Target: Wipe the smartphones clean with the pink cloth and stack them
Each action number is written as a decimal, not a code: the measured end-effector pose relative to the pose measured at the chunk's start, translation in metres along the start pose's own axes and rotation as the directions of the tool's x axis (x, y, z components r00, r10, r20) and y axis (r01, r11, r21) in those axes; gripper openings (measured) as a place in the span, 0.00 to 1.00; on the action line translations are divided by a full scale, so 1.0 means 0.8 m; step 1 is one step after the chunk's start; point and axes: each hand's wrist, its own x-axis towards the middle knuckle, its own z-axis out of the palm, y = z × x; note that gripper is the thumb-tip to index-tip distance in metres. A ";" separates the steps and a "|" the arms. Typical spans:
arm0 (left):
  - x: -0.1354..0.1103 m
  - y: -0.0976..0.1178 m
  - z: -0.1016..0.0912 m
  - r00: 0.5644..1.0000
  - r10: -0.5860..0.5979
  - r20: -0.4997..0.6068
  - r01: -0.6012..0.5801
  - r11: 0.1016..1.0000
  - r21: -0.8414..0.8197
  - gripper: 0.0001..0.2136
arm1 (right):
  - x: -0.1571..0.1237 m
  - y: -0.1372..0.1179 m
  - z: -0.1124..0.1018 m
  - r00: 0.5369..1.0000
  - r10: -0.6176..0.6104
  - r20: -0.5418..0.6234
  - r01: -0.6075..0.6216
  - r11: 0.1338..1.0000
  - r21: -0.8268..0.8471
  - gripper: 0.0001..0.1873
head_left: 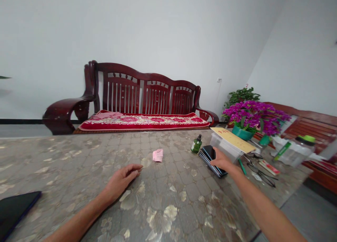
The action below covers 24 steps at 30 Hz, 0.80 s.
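Note:
My left hand (121, 180) lies flat on the patterned table (79, 164), fingers stretched out, holding nothing. A small folded pink cloth (158, 155) lies a short way beyond its fingertips. My right hand (221, 160) rests on a stack of dark phones (207, 154) at the right of the table, fingers curled over the stack's edge. A small green bottle (196, 144) stands just left of the stack.
A clear plastic box with a yellow envelope on top (231, 143) sits behind the phones. Glasses (260, 171), a green pen (242, 166), purple flowers (252, 117) and a plastic container (292, 150) crowd the right side. A dark tablet (15, 208) lies at left. A wooden bench (142, 101) stands behind.

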 end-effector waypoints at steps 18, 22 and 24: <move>-0.003 0.003 0.001 1.000 -0.005 -0.017 0.004 1.000 -0.029 0.16 | 0.012 0.017 0.008 0.998 -0.058 0.014 0.058 0.998 0.038 0.50; -0.003 0.002 0.001 1.000 -0.007 -0.020 0.006 0.999 -0.042 0.16 | 0.012 0.018 0.012 0.999 -0.046 0.011 0.046 0.999 0.027 0.53; -0.003 0.002 0.001 1.000 -0.005 -0.020 0.004 1.000 -0.029 0.16 | 0.011 0.018 0.013 0.998 -0.053 0.020 0.053 0.998 0.026 0.54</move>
